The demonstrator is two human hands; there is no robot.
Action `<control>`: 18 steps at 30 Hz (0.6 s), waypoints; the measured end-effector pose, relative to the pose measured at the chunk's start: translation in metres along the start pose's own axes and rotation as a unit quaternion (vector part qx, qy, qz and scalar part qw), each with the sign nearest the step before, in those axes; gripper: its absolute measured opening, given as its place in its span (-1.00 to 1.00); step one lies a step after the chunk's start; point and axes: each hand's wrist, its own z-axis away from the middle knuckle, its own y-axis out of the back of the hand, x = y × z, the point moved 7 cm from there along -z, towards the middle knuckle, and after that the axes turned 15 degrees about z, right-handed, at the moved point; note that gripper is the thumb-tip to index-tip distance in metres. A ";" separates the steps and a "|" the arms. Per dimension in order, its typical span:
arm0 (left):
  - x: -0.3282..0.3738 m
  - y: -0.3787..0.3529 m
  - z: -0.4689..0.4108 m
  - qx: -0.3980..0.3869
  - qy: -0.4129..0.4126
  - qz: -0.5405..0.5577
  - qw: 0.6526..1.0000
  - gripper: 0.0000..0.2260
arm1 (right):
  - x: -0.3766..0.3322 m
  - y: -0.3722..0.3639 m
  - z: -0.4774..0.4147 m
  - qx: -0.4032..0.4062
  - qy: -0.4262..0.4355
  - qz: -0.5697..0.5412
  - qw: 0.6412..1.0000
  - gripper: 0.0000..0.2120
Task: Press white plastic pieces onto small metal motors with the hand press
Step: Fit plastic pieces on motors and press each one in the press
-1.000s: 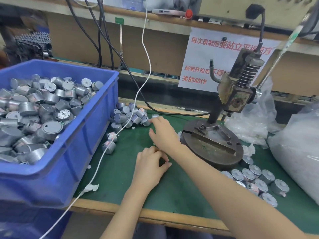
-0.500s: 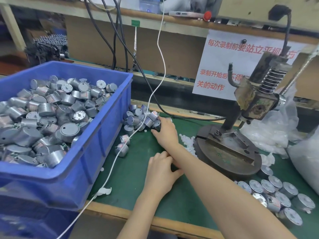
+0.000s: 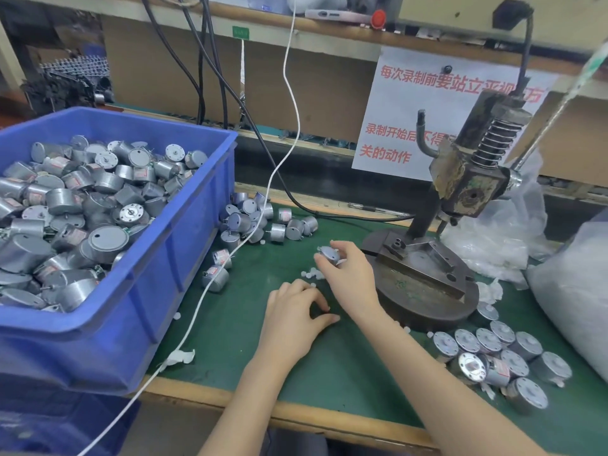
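Note:
My right hand (image 3: pixel 350 274) grips a small metal motor (image 3: pixel 328 253) above the green mat, just left of the hand press (image 3: pixel 460 195) and its round base (image 3: pixel 424 291). Small white plastic pieces (image 3: pixel 312 274) lie scattered under that hand. My left hand (image 3: pixel 294 314) rests on the mat with its fingers curled toward the pieces; whether it pinches one I cannot tell. A loose pile of motors (image 3: pixel 260 222) lies behind, beside the blue bin.
A blue bin (image 3: pixel 158 258) full of motors fills the left side. A group of motors (image 3: pixel 496 357) stands at the right front, below the press base. Plastic bags (image 3: pixel 572 291) sit at the right. A white cable (image 3: pixel 210 291) runs across the mat.
My right hand has drawn back from the loose motor pile toward the press, now holding a motor. My left hand stayed in place.

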 end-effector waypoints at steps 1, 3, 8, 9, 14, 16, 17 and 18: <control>0.000 0.000 0.001 0.000 -0.001 0.001 1.000 -0.80 | 0.006 0.007 0.009 0.005 -0.003 -0.012 1.000 -0.68; 0.001 0.001 0.002 0.004 -0.005 0.005 1.000 -0.81 | 0.017 0.015 0.028 0.015 -0.003 -0.033 0.999 -0.69; 0.001 0.006 0.003 0.032 -0.004 0.031 0.999 -0.88 | 0.029 0.010 0.059 0.017 0.045 -0.044 0.998 -0.65; 0.001 0.005 0.003 0.028 -0.004 0.027 0.999 -0.88 | 0.027 0.009 0.061 0.018 0.061 -0.033 0.997 -0.65; -0.001 0.003 0.003 0.016 0.000 0.029 0.999 -0.89 | 0.030 0.011 0.063 0.016 0.070 -0.039 0.997 -0.70; -0.001 0.004 0.003 0.015 0.003 0.034 0.999 -0.90 | 0.035 0.013 0.063 0.028 0.053 -0.037 0.998 -0.75; -0.001 0.004 0.003 0.017 0.003 0.032 0.999 -0.90 | 0.036 0.013 0.063 0.029 0.049 -0.031 0.998 -0.76; -0.001 0.004 0.003 0.020 0.004 0.029 0.999 -0.90 | 0.035 0.012 0.062 0.022 0.052 -0.021 0.998 -0.75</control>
